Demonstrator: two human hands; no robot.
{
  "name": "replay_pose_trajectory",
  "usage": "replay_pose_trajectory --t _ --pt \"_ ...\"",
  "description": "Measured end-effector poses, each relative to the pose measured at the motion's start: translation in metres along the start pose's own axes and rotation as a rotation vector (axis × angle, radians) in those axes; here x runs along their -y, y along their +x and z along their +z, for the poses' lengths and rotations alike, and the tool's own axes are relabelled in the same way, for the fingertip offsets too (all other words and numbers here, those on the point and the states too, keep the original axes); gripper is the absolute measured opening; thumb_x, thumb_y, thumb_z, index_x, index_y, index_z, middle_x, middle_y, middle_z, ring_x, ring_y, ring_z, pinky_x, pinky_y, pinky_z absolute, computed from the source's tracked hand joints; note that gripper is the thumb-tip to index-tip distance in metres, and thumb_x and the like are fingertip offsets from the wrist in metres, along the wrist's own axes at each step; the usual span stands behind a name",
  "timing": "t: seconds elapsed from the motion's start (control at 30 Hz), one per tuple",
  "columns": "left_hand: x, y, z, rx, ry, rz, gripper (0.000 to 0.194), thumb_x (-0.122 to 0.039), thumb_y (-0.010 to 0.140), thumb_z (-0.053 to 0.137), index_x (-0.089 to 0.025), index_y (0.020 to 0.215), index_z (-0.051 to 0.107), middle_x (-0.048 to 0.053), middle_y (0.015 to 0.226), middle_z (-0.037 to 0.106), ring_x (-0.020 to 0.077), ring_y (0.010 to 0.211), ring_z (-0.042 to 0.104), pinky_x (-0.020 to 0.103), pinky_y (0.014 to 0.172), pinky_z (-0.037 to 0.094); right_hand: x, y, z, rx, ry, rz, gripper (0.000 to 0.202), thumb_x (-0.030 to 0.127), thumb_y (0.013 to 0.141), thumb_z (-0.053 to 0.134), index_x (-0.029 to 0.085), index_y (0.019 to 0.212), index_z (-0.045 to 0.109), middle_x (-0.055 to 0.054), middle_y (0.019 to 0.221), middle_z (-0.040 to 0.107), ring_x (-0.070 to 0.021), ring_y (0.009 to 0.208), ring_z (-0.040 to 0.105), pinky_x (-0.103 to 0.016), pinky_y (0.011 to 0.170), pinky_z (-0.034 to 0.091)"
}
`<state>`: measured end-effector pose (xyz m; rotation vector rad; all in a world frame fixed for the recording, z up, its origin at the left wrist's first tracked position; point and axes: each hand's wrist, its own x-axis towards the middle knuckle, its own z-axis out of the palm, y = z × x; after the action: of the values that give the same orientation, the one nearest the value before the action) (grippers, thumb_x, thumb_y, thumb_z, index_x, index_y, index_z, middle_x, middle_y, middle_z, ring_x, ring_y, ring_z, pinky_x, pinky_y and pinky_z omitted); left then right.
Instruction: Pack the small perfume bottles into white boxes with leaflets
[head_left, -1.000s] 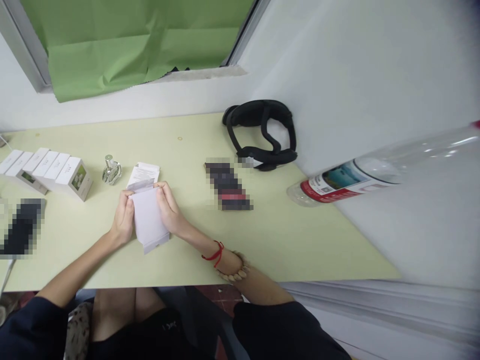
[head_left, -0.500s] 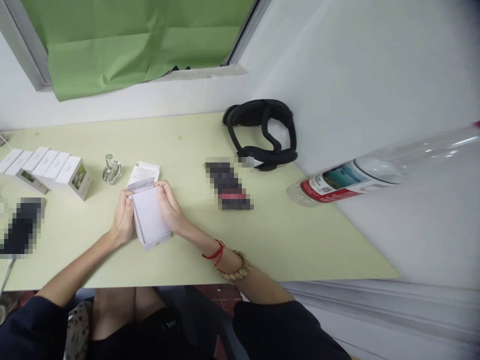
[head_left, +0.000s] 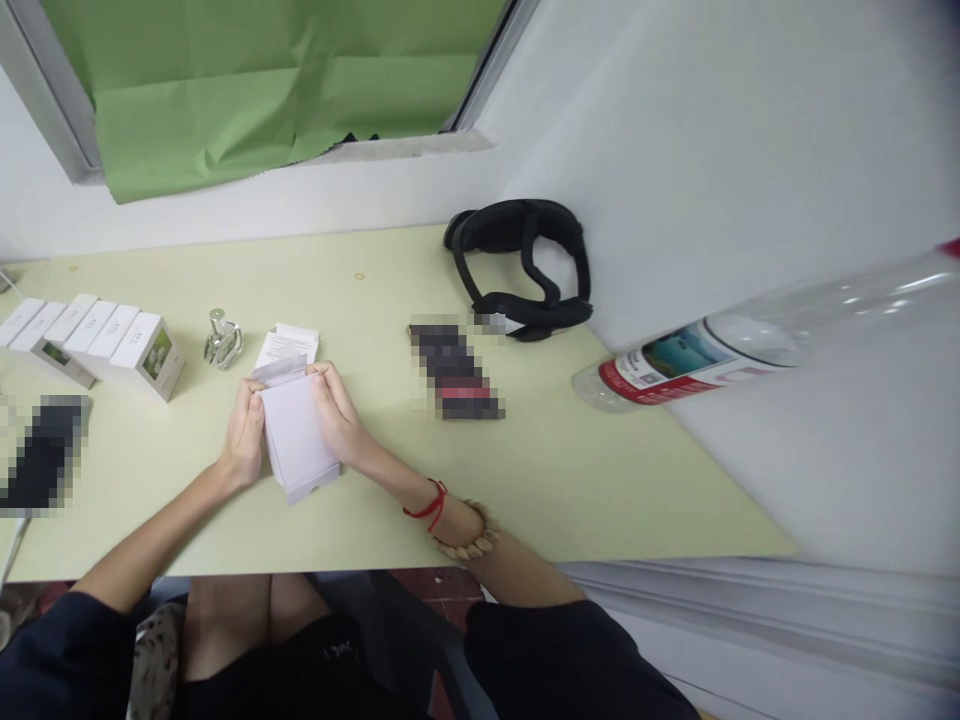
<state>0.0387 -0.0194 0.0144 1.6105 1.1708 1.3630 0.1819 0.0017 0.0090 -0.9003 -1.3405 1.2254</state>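
The pale table's [head_left: 585, 490] front edge ran just ahead of the person's lap, and its right edge slanted beside the white wall [head_left: 795, 180]. The white carton [head_left: 301, 430] was in both hands a little in from that front edge, left of the middle; whether its underside touched the tabletop could not be told. To its right, a broad stretch of tabletop reached to a blurred-out dark object [head_left: 457, 372], with a black headset [head_left: 525, 265] behind it and a clear plastic bottle [head_left: 664, 365] near the right edge. Room was tighter beyond the carton's far end, where a printed white packet [head_left: 289, 345] lay just behind, a small glass bottle [head_left: 224, 345] stood near, and white boxes [head_left: 124, 345] stood in a row farther left. Both forearms came in over the front edge and angled inward. The left hand [head_left: 244, 437] gripped the carton's left side, thumb along it; the right hand [head_left: 337, 415] grasped the opposite side, fingers bent near the raised far flap [head_left: 283, 370].
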Motion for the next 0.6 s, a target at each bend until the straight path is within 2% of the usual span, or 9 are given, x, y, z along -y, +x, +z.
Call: replay_pose_trajectory --t 0.13,0.2,0.3,0.37,0.47,0.6 --pt "0.003 -0.003 0.001 0.03 -0.013 -0.009 0.047 -0.069 0.089 0.035 -0.023 0.092 0.041 0.001 0.081 0.046 0.0163 0.07 0.044 0.031 0.062 0.039 -0.005 -0.003 0.003 -0.032 -0.039 -0.03 0.04 0.066 0.092 0.036 0.026 0.095 0.043 0.0 0.083 0.049 -0.0156 0.073 0.047 -0.031 0.072 0.043" --pt "0.002 -0.004 0.001 0.038 0.021 -0.005 0.045 -0.067 0.09 0.038 -0.023 0.098 0.041 0.002 0.087 0.048 0.0168 0.075 0.048 0.031 0.066 0.042 -0.006 -0.004 0.005 -0.044 -0.003 -0.051 0.039 0.064 0.092 0.037 0.027 0.104 0.04 -0.002 0.093 0.053 -0.0163 0.079 0.052 -0.033 0.077 0.045" --pt "0.001 -0.005 0.003 0.015 0.059 0.043 0.05 -0.066 0.09 0.037 -0.024 0.116 0.038 0.008 0.109 0.051 0.0206 0.096 0.053 0.036 0.082 0.045 -0.004 -0.004 0.007 -0.024 0.046 -0.067 0.048 0.062 0.093 0.038 0.029 0.127 0.03 -0.006 0.11 0.056 -0.0188 0.093 0.058 -0.037 0.085 0.048" --pt "0.0 -0.004 0.004 0.016 0.04 0.06 0.057 -0.066 0.09 0.037 -0.025 0.129 0.03 0.012 0.125 0.047 0.0233 0.109 0.052 0.04 0.09 0.044 0.0 -0.003 0.006 0.002 0.034 -0.063 0.054 0.061 0.093 0.036 0.029 0.135 0.026 -0.009 0.119 0.056 -0.0205 0.101 0.059 -0.039 0.088 0.048" --pt "0.001 -0.004 0.004 0.033 -0.009 0.056 0.062 -0.066 0.09 0.037 -0.026 0.136 0.025 0.013 0.132 0.045 0.0248 0.114 0.052 0.041 0.092 0.044 0.005 -0.003 0.006 0.008 0.015 -0.079 0.052 0.062 0.093 0.036 0.027 0.132 0.036 -0.01 0.13 0.053 -0.0217 0.116 0.054 -0.039 0.096 0.046" --pt "0.007 -0.004 0.002 0.027 -0.005 0.039 0.057 -0.067 0.089 0.036 -0.024 0.128 0.036 0.012 0.127 0.049 0.0242 0.11 0.053 0.039 0.089 0.045 0.006 -0.005 0.006 0.009 0.042 -0.087 0.04 0.06 0.095 0.036 0.027 0.116 0.044 -0.008 0.116 0.06 -0.02 0.106 0.058 -0.039 0.094 0.047"
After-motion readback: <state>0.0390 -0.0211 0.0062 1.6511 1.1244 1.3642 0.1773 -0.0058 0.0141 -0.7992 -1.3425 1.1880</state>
